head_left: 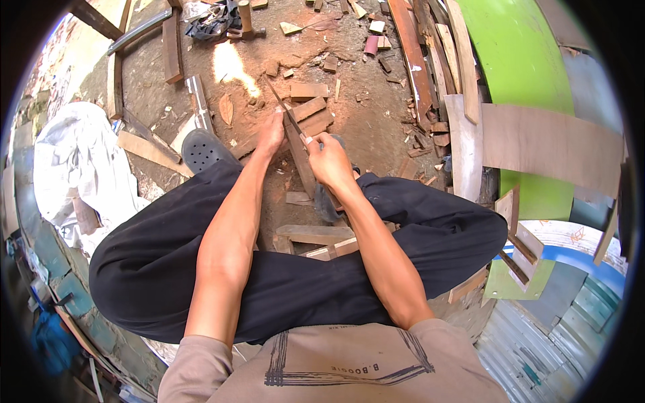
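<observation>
Between my legs, my right hand (pixel 328 160) is closed around the near part of a handsaw, as it appears. Its long dark blade (pixel 283 106) shows almost edge-on and tapers away to the far left. Just left of it, my left hand (pixel 271 132) is closed at the far end of a narrow wooden board (pixel 300 160), with its fingertips partly hidden. The board slants toward me below the blade. Short wood blocks (pixel 316 122) lie just beyond my hands. My grip hides the saw's handle.
Dark clogs (pixel 205 152) are on my feet. A hammer (pixel 247 20) stands at the far side near a black bag (pixel 211 20). Wood offcuts (pixel 316 234) litter the ground. White cloth (pixel 84 168) lies left; long planks (pixel 413 60) and a green panel (pixel 524 60) lie right.
</observation>
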`<action>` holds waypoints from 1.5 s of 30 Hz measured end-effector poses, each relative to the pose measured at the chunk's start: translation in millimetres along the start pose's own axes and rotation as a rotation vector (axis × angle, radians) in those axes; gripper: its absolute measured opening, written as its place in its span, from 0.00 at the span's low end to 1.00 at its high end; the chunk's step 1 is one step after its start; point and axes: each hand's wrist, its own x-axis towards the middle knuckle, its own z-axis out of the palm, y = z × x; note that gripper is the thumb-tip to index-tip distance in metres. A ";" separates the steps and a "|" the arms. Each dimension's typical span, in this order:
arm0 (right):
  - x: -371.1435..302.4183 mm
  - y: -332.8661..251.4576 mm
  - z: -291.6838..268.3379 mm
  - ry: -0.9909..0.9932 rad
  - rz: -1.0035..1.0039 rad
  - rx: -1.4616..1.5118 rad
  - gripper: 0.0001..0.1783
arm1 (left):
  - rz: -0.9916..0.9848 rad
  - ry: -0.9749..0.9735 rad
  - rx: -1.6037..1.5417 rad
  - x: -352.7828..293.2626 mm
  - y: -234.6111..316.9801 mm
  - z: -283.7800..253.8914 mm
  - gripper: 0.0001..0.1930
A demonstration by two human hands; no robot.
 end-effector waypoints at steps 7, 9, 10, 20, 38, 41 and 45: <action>-5.7 -9.9 9.1 -0.015 -0.053 -0.070 0.18 | -0.044 0.043 0.012 16.9 -6.3 -13.9 0.30; -8.3 -9.7 4.8 0.018 -0.036 -0.078 0.19 | -0.096 0.072 -0.075 -8.9 12.4 3.5 0.31; -10.0 -11.5 4.0 0.029 -0.032 -0.081 0.19 | -0.094 0.054 -0.097 -3.3 9.9 2.6 0.32; 6.4 -5.8 6.9 0.041 -0.003 -0.085 0.17 | -0.165 0.037 -0.164 5.8 16.2 5.8 0.26; -24.2 24.4 1.8 0.100 -0.123 -0.164 0.21 | -0.085 0.265 -0.249 -2.7 14.7 11.6 0.27; 72.3 -16.7 32.4 0.004 0.031 0.061 0.21 | -0.112 0.252 -0.272 5.1 14.2 15.4 0.27; 39.6 -2.9 32.3 0.081 -0.088 -0.058 0.21 | -0.112 0.321 -0.262 2.5 12.5 12.3 0.25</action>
